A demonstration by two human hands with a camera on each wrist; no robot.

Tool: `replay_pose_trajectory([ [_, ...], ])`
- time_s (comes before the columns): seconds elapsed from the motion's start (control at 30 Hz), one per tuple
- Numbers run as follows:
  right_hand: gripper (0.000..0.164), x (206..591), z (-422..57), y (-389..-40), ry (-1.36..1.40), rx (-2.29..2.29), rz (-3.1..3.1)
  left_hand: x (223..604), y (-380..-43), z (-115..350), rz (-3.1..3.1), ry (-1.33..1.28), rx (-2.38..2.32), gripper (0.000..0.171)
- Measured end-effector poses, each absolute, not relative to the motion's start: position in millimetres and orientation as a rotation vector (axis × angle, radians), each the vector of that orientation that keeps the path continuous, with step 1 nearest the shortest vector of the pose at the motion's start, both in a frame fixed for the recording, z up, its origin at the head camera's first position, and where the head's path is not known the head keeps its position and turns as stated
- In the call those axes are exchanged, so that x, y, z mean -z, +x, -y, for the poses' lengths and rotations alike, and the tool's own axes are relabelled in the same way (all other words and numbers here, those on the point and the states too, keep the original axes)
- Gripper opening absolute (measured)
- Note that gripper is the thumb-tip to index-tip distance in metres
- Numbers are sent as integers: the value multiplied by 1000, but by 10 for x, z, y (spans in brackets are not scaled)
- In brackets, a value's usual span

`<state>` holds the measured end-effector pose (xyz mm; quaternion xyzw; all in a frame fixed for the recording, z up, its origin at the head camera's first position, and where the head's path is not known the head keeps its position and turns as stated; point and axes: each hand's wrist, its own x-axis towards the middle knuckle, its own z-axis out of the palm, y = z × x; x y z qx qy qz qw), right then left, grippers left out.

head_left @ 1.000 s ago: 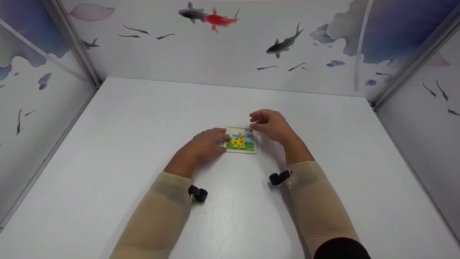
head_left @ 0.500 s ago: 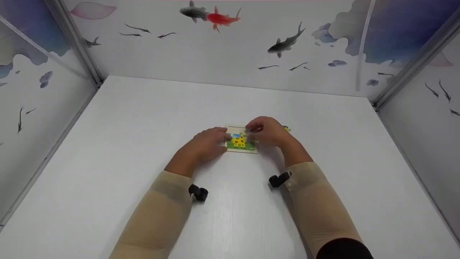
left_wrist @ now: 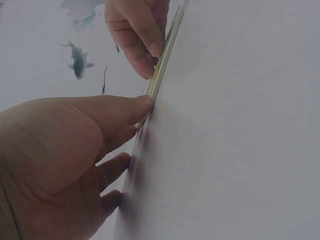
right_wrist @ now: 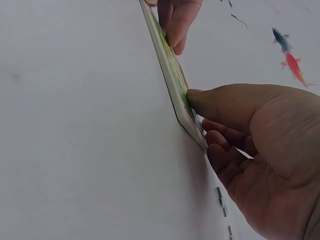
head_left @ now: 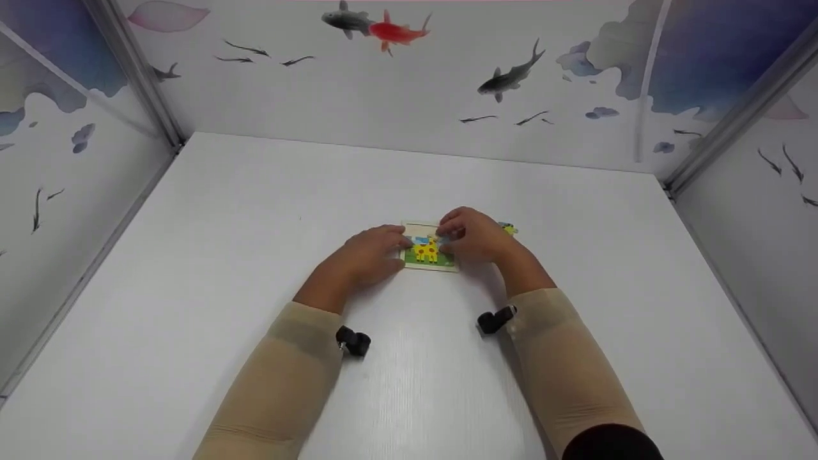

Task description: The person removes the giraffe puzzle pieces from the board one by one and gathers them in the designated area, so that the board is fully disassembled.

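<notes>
A small giraffe jigsaw puzzle [head_left: 427, 253] lies in a pale, thin tray in the middle of the white table. A bare tan patch shows near its top edge. My left hand [head_left: 370, 257] holds the tray by its left side, thumb at the lower corner and fingertips at the upper one. Over the upper right of the picture, my right hand [head_left: 476, 236] has its thumb and curled fingers on a puzzle piece, which they largely cover. In the right wrist view, the thumb rests on the green part of the puzzle [right_wrist: 172, 70].
A loose yellow puzzle piece [head_left: 509, 228] lies on the table just behind my right wrist. The right wrist view shows loose pieces [right_wrist: 221, 201] flat beyond the right hand. A white back wall [head_left: 396, 96] with painted fish and side panels enclose the white table [head_left: 287, 185].
My right hand has moved slightly left and down onto the puzzle's upper right part. The loose piece behind its wrist has come into view. The left hand stays put.
</notes>
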<state>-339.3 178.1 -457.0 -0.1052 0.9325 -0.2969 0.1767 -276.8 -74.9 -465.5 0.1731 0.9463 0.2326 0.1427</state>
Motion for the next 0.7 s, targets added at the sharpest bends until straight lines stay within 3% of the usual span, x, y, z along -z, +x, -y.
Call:
replay_pose_trajectory([
  [0.57, 16, 4543, -1769, -3366, -364, 826, -2651, 4632, -2743, 753, -2711, 459, -716, 46],
  [0.7, 21, 4544, -1762, -3361, -350, 820, -2644, 4637, -2741, 754, -2707, 462, -722, 46],
])
